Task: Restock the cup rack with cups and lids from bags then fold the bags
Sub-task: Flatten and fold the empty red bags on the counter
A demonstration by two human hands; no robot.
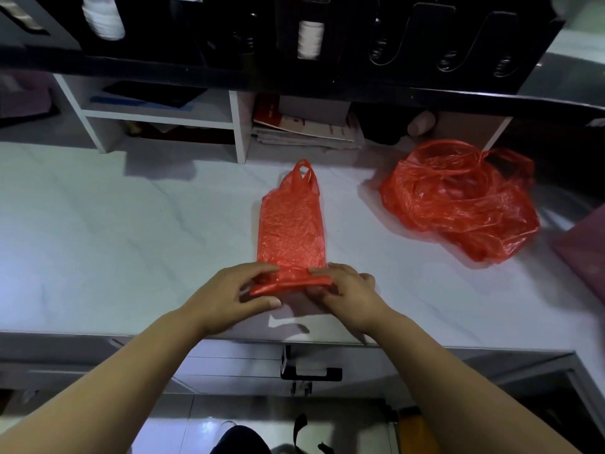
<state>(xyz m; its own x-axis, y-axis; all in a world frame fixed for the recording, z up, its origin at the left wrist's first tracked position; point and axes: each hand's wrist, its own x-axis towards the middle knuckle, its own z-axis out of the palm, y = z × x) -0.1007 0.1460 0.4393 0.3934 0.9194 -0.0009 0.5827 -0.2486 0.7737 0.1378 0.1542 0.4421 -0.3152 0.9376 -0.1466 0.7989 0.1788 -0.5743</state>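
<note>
The flat red plastic bag (291, 231) lies on the white bench (131, 240). The left hand (229, 290) and right hand (347, 290) pinch its rolled near end, fingers (258, 268) curled. A crumpled red plastic bag (458, 198) sits to its right.

Left side of the counter (114, 244) is sitting wide open
The crumpled red bags (458, 201) are hogging the right, the flat bag (291, 224) is lying down the middle, and the white shelf (157, 117) plus black cup rack (327, 50) are closing off the back.
</note>
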